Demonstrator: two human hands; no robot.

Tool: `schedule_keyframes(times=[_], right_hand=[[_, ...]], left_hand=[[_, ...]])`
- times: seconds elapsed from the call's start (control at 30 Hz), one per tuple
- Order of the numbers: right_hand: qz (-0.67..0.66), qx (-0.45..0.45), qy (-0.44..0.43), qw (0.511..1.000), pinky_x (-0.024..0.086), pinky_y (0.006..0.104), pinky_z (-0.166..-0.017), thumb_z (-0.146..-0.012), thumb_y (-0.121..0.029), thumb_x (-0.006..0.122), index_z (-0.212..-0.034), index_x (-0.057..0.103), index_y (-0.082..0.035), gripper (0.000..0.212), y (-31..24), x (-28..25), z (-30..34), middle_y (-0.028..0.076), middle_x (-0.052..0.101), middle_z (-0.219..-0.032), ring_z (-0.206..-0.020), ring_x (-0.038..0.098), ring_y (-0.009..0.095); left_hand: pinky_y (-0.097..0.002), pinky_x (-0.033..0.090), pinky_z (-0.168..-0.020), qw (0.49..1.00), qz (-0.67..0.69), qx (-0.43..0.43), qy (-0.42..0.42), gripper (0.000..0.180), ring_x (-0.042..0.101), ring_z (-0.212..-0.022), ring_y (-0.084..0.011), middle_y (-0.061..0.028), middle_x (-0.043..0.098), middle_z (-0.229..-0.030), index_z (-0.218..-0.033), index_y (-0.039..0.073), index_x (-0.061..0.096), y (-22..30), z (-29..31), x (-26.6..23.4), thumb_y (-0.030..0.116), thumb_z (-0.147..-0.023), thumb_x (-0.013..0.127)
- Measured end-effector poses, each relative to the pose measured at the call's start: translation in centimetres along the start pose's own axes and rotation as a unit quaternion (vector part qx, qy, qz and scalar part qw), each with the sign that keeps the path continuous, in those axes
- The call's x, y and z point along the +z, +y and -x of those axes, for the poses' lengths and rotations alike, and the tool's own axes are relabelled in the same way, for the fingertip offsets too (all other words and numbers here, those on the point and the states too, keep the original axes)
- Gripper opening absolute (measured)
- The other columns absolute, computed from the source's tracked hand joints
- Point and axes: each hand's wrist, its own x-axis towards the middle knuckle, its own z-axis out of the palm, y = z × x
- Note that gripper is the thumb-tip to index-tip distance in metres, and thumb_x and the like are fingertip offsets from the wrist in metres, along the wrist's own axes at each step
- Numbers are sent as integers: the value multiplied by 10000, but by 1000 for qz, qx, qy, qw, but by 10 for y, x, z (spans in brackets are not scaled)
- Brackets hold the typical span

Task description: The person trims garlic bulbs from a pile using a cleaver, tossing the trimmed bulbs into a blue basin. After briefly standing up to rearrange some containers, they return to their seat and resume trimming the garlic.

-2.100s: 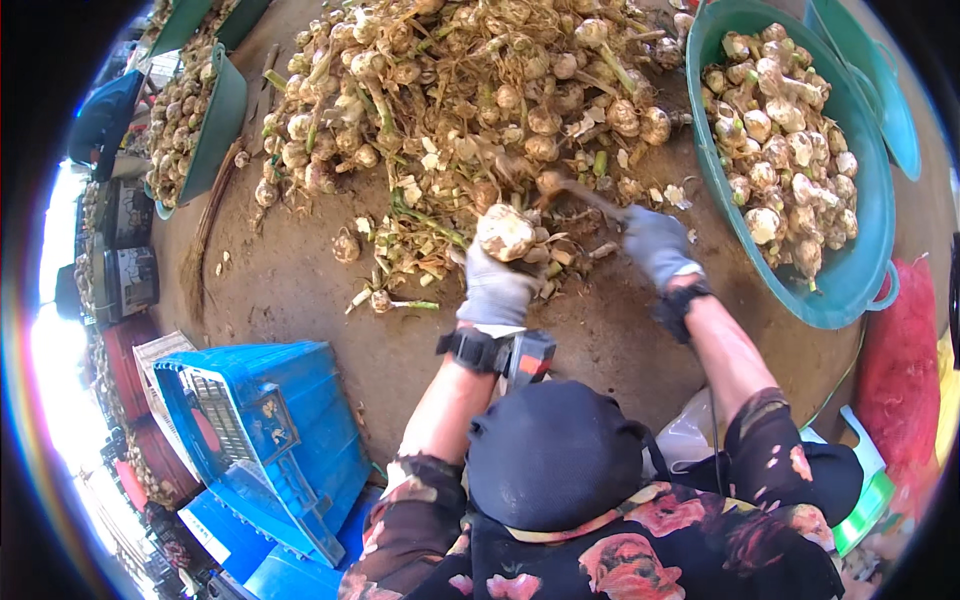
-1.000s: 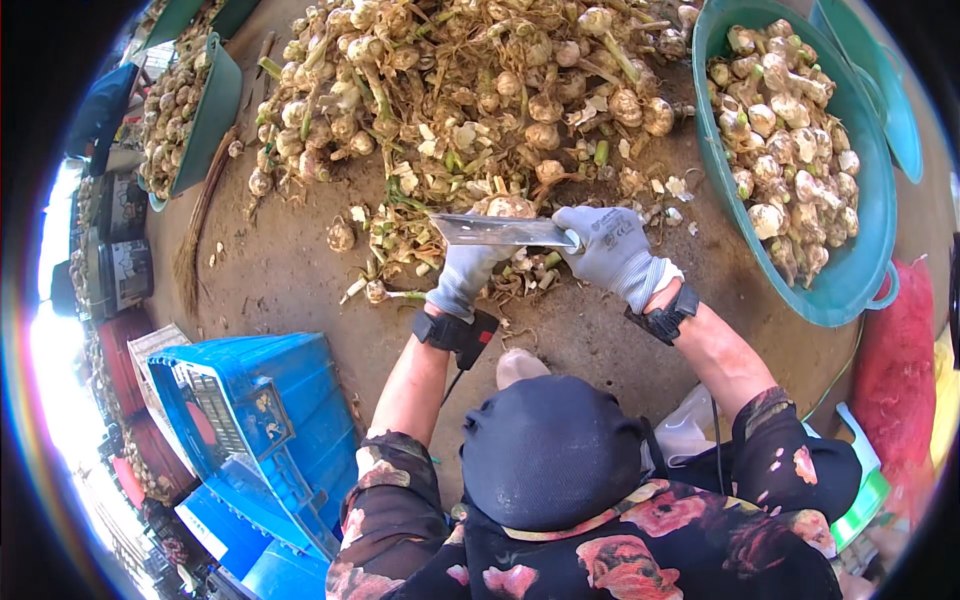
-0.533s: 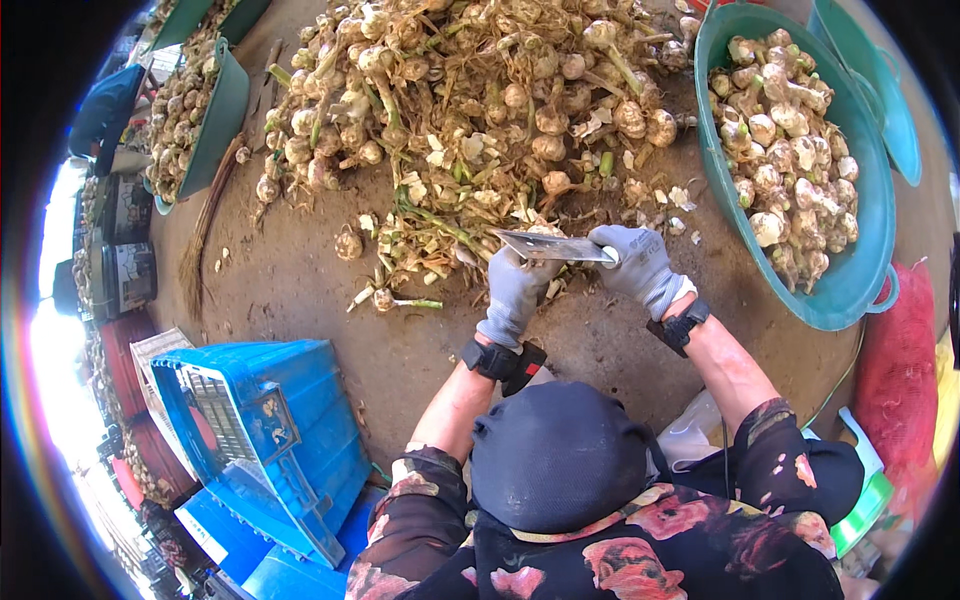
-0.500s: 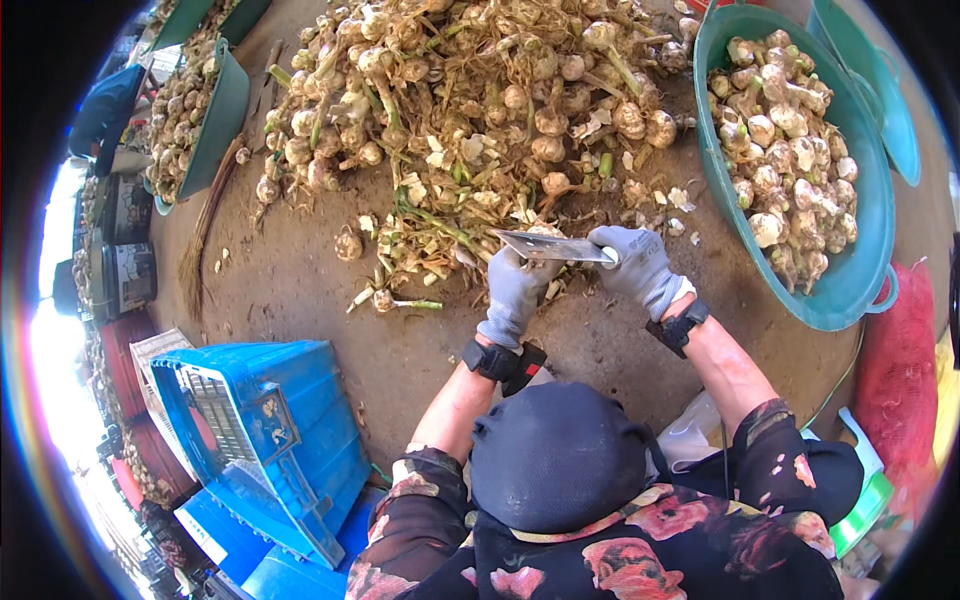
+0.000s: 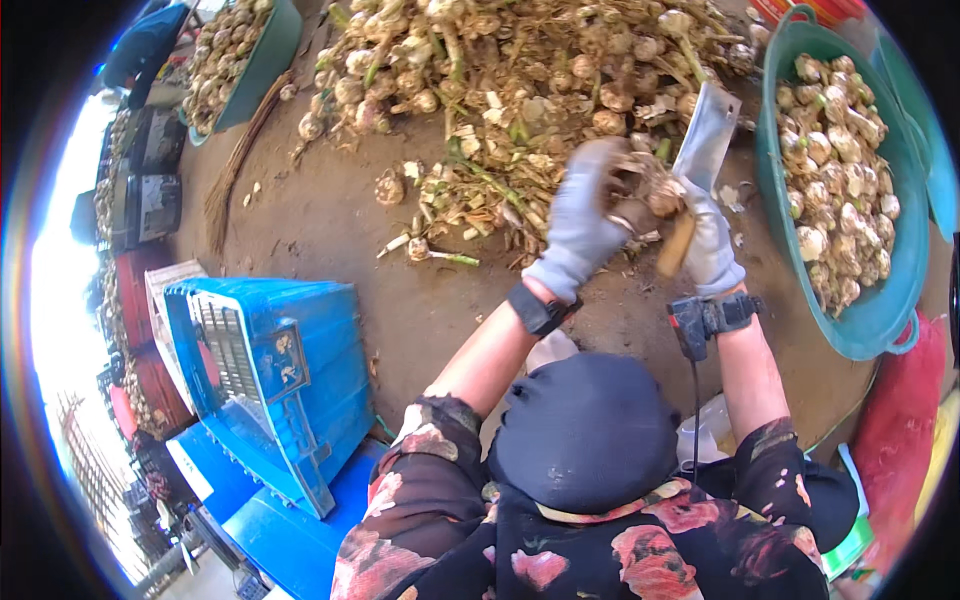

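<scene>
1. My gloved right hand (image 5: 714, 245) has its fingers grasping a cleaver (image 5: 708, 137), the blade pointing away from me and the wooden handle (image 5: 676, 247) jutting out toward me.
2. My left hand (image 5: 583, 222) is blurred; I can't tell whether its fingers are holding anything.
3. A garlic bulb (image 5: 664, 196) is between my hands, over the floor (image 5: 470, 320), by the near edge of the garlic heap (image 5: 560, 70), left of the green tub's (image 5: 868, 328) left rim.

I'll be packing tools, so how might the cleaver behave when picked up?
The cleaver should be stiff, its blade being a flat metal sheet. It may feel blade-heavy, since the blade is broader than the handle. Its flatness suggests little rolling.
</scene>
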Motion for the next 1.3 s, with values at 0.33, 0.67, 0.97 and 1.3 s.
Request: schedule_keyframes(times=[0.33, 0.67, 0.97, 1.3], right_hand=[[401, -7, -60, 914, 446, 240, -657, -705, -159, 654, -910, 621, -96, 217, 6, -5, -7, 25, 630, -831, -731, 575, 115], [721, 96, -27, 686, 455, 334, -652, -671, -180, 560, -888, 584, -89, 237, 22, -87, -12, 89, 615, -787, -733, 588, 253], [421, 142, 109, 889, 445, 278, -600, -602, -163, 649, -971, 580, -18, 402, 40, -96, 21, 57, 608, -725, -629, 546, 127], [600, 76, 132, 785, 464, 300, -618, -633, -244, 645, -879, 620, -140, 268, 2, -98, 37, 84, 622, -743, -681, 603, 201]], left_hand=[[-261, 416, -682, 742, 456, -490, -46, 232, 524, -803, -116, 8, 567, -974, -1055, 127, 511, -36, 39, -16, 222, -848, 465], [-243, 460, -706, 851, 375, -368, 14, 254, 563, -809, -134, -74, 575, -939, -998, 20, 515, -36, 10, -58, 224, -847, 517], [-353, 436, -830, 851, -390, -334, -108, 626, 518, -991, -319, -178, 476, -1153, -1061, 23, 510, -48, -94, 26, 455, -639, 673], [-251, 447, -670, 798, 416, -391, -191, 371, 553, -863, -131, -62, 579, -994, -1106, 31, 493, -46, -44, -18, 280, -857, 378]])
